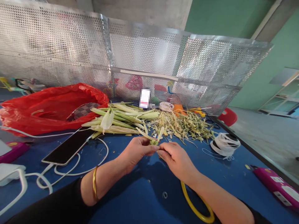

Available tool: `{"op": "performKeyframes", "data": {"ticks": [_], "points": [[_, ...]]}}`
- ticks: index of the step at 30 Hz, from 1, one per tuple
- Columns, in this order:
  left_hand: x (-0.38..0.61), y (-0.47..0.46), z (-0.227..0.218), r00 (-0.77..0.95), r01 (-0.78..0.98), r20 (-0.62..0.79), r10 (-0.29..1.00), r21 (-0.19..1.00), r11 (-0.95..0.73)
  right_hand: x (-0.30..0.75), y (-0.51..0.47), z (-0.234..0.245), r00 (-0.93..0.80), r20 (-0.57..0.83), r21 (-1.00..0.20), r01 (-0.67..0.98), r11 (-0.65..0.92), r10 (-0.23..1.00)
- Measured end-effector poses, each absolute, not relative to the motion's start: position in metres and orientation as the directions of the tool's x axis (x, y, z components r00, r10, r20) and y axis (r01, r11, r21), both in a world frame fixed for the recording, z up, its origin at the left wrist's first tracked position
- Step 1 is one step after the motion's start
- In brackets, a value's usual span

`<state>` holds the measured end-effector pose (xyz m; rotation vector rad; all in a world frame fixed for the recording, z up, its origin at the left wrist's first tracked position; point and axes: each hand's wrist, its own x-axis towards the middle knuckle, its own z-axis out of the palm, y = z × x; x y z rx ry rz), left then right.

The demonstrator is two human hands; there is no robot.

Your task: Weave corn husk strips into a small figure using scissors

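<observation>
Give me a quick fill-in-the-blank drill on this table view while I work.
1. The left hand and right hand pinch a plant piece over the tabletop, coloured ____.
2. The bangle circles the ____ wrist.
3. The plastic bag is coloured ____.
4. The yellow curved band shows beneath the ____ forearm.

Missing words: blue; left; red; right.

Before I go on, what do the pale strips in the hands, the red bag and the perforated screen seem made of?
Pale strips held by the left hand and right hand: likely plant leaf, matte, given their uneven green-cream colour.
Red bag: probably thin plastic film, glossy, given its crinkles and highlights.
Perforated screen: silvery with bright glints; perhaps metal, though coated plastic is possible.
</observation>
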<state>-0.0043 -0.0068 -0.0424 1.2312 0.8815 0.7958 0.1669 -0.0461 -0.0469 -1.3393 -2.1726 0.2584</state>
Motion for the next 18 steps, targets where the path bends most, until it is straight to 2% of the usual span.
{"op": "performKeyframes", "data": {"ticks": [7,11,13,15,18], "points": [[0.002,-0.009,-0.048,0.384,0.079,-0.115,0.916,0.993,0.091,0.160,-0.051,-0.057,-0.214,0.184,-0.700,0.656,0.281,0.959],[0.003,-0.005,-0.047,0.350,0.077,-0.076,0.934,0.996,0.053,0.160,-0.053,-0.053,-0.211,0.135,-0.765,0.599,0.238,0.968],[0.002,-0.003,-0.048,0.336,0.079,-0.067,0.939,0.996,0.043,0.160,-0.055,-0.051,-0.223,0.129,-0.765,0.598,0.240,0.966],[0.000,-0.001,-0.049,0.341,0.083,-0.093,0.935,0.994,0.069,0.161,-0.056,-0.047,-0.251,0.171,-0.709,0.640,0.296,0.953],[-0.002,-0.001,-0.049,0.414,0.101,-0.169,0.894,0.985,0.139,0.165,-0.055,-0.039,-0.218,0.356,-0.544,0.743,0.391,0.909]]}}
